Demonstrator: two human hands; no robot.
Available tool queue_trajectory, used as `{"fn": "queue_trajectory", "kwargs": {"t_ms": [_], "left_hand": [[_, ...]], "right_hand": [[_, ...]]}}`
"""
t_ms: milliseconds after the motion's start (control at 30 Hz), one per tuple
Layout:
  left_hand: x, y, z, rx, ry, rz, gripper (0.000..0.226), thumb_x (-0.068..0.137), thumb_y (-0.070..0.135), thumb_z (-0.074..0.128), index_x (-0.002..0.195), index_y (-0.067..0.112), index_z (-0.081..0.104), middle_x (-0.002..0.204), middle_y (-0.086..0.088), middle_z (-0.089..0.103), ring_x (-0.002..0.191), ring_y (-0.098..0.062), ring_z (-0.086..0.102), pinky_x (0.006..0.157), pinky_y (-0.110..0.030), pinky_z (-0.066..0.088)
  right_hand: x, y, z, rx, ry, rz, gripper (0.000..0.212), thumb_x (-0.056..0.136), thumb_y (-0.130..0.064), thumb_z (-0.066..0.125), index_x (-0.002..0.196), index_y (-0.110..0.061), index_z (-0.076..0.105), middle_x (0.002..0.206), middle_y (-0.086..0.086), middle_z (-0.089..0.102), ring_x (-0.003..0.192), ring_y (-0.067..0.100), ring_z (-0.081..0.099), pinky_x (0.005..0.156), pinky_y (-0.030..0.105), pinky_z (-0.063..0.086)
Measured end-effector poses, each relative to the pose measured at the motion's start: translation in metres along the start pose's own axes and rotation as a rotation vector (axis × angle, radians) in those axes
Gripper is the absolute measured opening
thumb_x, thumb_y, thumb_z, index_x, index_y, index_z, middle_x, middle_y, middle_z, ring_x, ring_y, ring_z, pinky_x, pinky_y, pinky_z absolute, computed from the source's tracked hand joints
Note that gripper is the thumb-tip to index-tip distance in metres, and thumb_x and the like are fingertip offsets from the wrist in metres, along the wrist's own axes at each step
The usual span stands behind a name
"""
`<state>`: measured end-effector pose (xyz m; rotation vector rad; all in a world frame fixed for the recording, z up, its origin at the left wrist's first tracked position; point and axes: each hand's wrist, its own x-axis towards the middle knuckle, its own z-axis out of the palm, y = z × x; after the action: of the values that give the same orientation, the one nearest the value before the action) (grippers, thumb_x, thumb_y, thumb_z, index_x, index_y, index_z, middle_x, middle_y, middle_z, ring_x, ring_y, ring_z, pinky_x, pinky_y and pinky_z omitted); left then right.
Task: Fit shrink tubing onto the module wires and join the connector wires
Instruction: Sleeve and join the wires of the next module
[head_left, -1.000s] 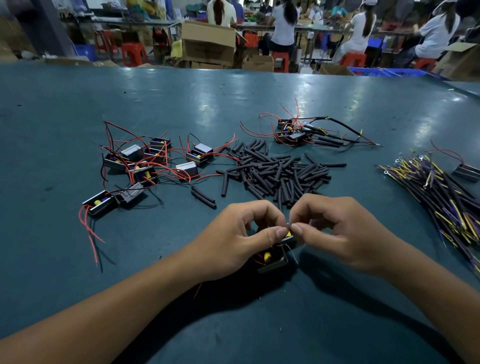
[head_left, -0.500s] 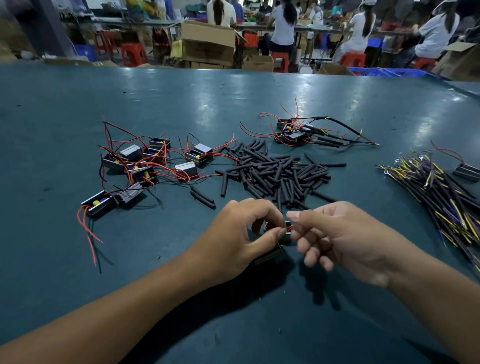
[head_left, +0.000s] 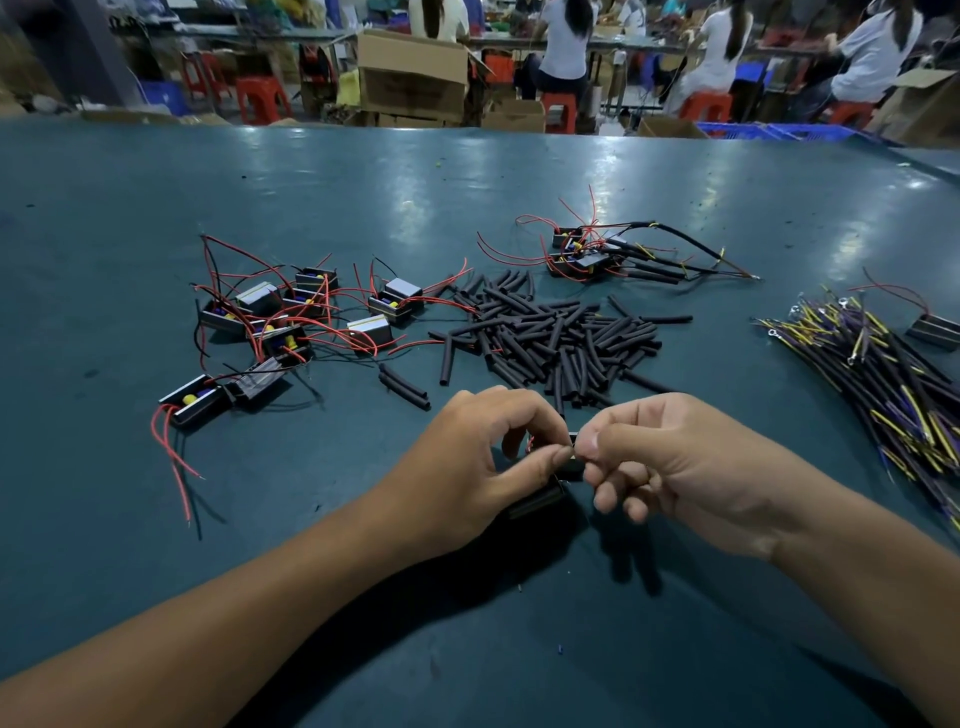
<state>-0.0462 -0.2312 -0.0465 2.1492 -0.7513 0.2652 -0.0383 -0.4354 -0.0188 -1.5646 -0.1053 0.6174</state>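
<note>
My left hand (head_left: 483, 457) grips a small black module (head_left: 540, 501) just above the green table, thumb and forefinger pinching its thin wires near the top. My right hand (head_left: 670, 467) meets it from the right, thumb and forefinger pinching the same wire ends; the contact point is mostly hidden by the fingertips. A heap of black shrink tubing pieces (head_left: 561, 338) lies just beyond my hands. Several loose modules with red wires (head_left: 280, 322) are scattered at left. A bundle of black-and-yellow connector wires (head_left: 883, 374) lies at right.
A few joined modules with sleeved wires (head_left: 597, 254) lie at the back centre-right. One more module (head_left: 935, 330) sits at the far right edge. Two stray tubing pieces (head_left: 405, 387) lie left of my hands. People sit at benches with cardboard boxes (head_left: 415, 73) beyond the table.
My right hand has come back in to the left hand and pinches the wires again. The module has been turned in my left hand, its yellow part no longer showing.
</note>
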Motion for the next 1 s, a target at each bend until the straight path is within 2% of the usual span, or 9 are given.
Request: {"fn": "queue_trajectory", "kwargs": {"t_ms": [133,233,300,433,500,600,733,867,1000], "left_hand": [[0.0,-0.001,-0.001,-0.038,-0.022,-0.011,0.006,0.091,0.033,0.066,0.091,0.027,0.067,0.085,0.022,0.063,0.082,-0.001,0.056,0.081,-0.013,0.033],[0.001,-0.003,-0.003,-0.11,-0.056,-0.021,0.011,0.092,0.03,0.067,0.092,0.019,0.069,0.087,0.015,0.066,0.081,-0.004,0.057,0.079,-0.013,0.037],[0.001,-0.004,-0.004,-0.185,-0.091,-0.032,0.011,0.093,0.025,0.067,0.093,0.014,0.069,0.086,0.007,0.067,0.079,-0.008,0.058,0.075,-0.013,0.039],[0.002,-0.004,-0.005,-0.284,-0.121,-0.05,0.01,0.094,0.022,0.067,0.093,0.012,0.068,0.086,0.0,0.068,0.077,-0.008,0.059,0.073,-0.011,0.04],[0.002,-0.004,-0.005,-0.303,-0.115,-0.055,0.009,0.094,0.02,0.068,0.093,0.012,0.068,0.085,-0.001,0.067,0.078,-0.012,0.059,0.073,-0.012,0.041],[0.002,-0.003,-0.005,-0.335,-0.128,-0.061,0.006,0.094,0.016,0.068,0.092,0.01,0.068,0.084,-0.001,0.066,0.075,-0.005,0.057,0.072,-0.012,0.041],[0.003,-0.004,-0.006,-0.368,-0.14,-0.081,0.005,0.093,0.015,0.068,0.09,0.011,0.068,0.078,0.01,0.063,0.071,0.001,0.053,0.069,-0.012,0.04],[0.001,-0.007,-0.008,-0.501,-0.215,-0.196,0.007,0.093,0.022,0.068,0.09,0.016,0.067,0.073,0.012,0.06,0.064,-0.017,0.046,0.06,-0.03,0.038],[0.002,-0.007,-0.008,-0.59,-0.259,-0.243,0.006,0.093,0.022,0.068,0.091,0.017,0.068,0.073,0.012,0.061,0.064,-0.012,0.048,0.06,-0.02,0.04]], "right_hand": [[0.001,0.002,0.001,-0.127,-0.032,-0.169,0.018,0.085,-0.005,0.067,0.071,-0.017,0.068,0.065,0.008,0.063,0.053,0.018,0.062,0.043,0.023,0.047],[0.002,0.005,-0.005,-0.422,-0.018,-0.396,0.012,0.085,-0.01,0.064,0.076,-0.019,0.063,0.064,-0.002,0.06,0.052,0.014,0.059,0.044,0.026,0.048],[0.003,0.005,-0.009,-0.668,0.013,-0.591,0.014,0.084,-0.009,0.065,0.078,-0.022,0.062,0.067,-0.009,0.057,0.053,0.006,0.054,0.05,0.02,0.046],[0.003,0.004,-0.013,-1.062,0.048,-0.922,0.011,0.082,-0.004,0.067,0.085,-0.014,0.064,0.077,-0.016,0.05,0.065,0.004,0.049,0.059,0.018,0.041],[0.004,0.003,-0.015,-1.057,0.054,-0.93,0.008,0.083,-0.005,0.068,0.086,-0.011,0.065,0.079,-0.014,0.052,0.067,0.004,0.05,0.06,0.022,0.044],[0.003,0.005,-0.017,-1.023,0.042,-0.91,0.007,0.084,-0.008,0.068,0.089,-0.012,0.065,0.081,-0.013,0.055,0.069,0.006,0.054,0.06,0.027,0.048],[0.004,0.002,-0.018,-1.026,0.001,-0.938,0.008,0.087,-0.008,0.067,0.093,-0.013,0.065,0.086,-0.012,0.057,0.073,0.008,0.057,0.063,0.023,0.049],[0.005,0.004,-0.02,-1.036,-0.008,-0.936,0.013,0.089,-0.004,0.067,0.095,-0.016,0.066,0.087,-0.007,0.059,0.073,0.011,0.058,0.061,0.027,0.05],[0.006,0.004,-0.019,-1.047,0.007,-0.969,0.014,0.09,-0.003,0.067,0.095,-0.017,0.069,0.086,-0.003,0.06,0.071,0.012,0.058,0.061,0.026,0.05]]}}
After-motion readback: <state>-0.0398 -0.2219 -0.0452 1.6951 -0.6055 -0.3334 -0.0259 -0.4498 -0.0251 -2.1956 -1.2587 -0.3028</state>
